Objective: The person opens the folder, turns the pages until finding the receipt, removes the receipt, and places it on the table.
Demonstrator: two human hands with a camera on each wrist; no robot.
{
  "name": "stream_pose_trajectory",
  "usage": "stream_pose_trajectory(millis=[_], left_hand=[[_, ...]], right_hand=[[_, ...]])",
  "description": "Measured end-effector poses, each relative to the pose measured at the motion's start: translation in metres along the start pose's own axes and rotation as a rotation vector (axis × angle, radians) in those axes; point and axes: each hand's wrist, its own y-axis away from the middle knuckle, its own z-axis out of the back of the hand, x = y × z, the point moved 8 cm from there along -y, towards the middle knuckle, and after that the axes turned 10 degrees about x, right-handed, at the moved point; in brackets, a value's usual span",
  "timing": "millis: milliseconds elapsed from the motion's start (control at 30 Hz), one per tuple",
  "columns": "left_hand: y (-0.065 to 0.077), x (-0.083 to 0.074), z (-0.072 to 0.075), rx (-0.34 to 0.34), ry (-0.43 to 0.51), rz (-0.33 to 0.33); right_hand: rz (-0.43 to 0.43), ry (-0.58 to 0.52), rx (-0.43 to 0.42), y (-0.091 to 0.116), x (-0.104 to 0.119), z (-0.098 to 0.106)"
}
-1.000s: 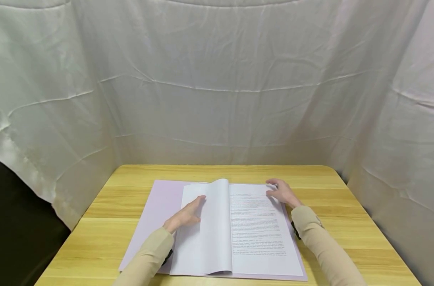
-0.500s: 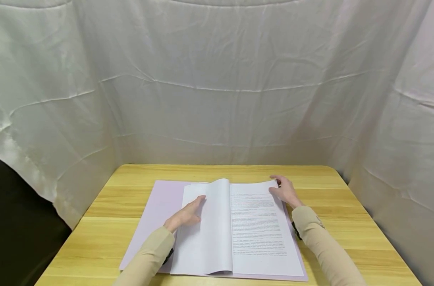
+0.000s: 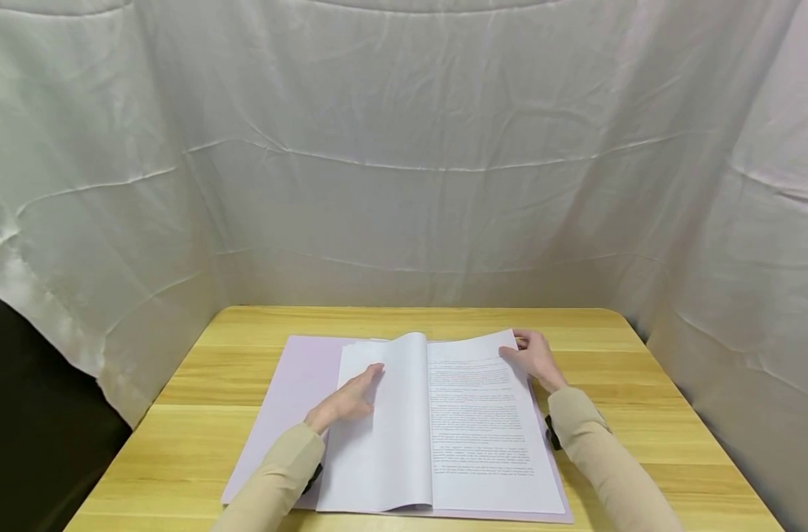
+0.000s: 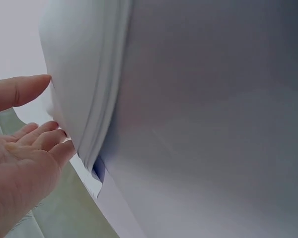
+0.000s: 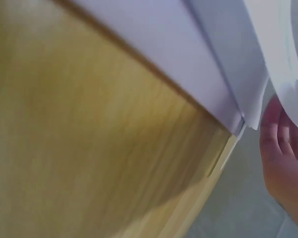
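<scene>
R hand pinches white printed paper sheet by far R corner, prob. best hold; L hand, fingers loose, on blank white page. Sheet looks light, floppy, easily creased.

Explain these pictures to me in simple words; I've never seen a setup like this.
There is no machine here: a person's bare left hand and right hand do the work. The wide picture comes from a camera worn on the head; the two close-ups come from one on each wrist. On the wooden table lies an open lilac folder. The left hand lies over the turned pages, fingers extended; the right holds a raised corner of a printed sheet.
</scene>
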Motion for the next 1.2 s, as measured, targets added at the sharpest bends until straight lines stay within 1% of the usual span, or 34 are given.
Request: stream_pose_trajectory(millis=[167, 267, 367, 500, 667, 800, 967, 1067, 1200], left_hand=[[0.001, -0.007, -0.001, 0.009, -0.028, -0.075], [0.002, -0.011, 0.000, 0.002, -0.035, -0.104], [0.003, -0.013, 0.000, -0.009, -0.024, -0.116], [0.002, -0.015, 0.001, -0.031, 0.001, -0.105], [0.001, -0.017, 0.002, -0.065, 0.034, -0.080], [0.001, -0.018, 0.004, -0.087, 0.074, -0.070], [0.004, -0.017, 0.005, -0.107, 0.091, -0.050], [0.007, -0.016, 0.006, -0.105, 0.101, -0.034], [0.008, -0.017, 0.008, -0.094, 0.122, -0.001]], right_hand=[[-0.028, -0.096, 0.077, 0.003, -0.003, -0.006], [-0.016, -0.182, 0.164, 0.006, -0.003, -0.010], [0.001, -0.264, 0.253, 0.012, -0.002, -0.014], [0.006, -0.343, 0.330, 0.020, -0.001, -0.014], [-0.003, -0.392, 0.371, 0.030, 0.002, -0.013], [0.008, -0.462, 0.423, 0.037, 0.005, -0.014], [0.045, -0.541, 0.518, 0.047, 0.014, -0.018], [0.068, -0.574, 0.575, 0.052, 0.020, -0.020], [0.122, -0.606, 0.645, 0.060, 0.032, -0.022]])
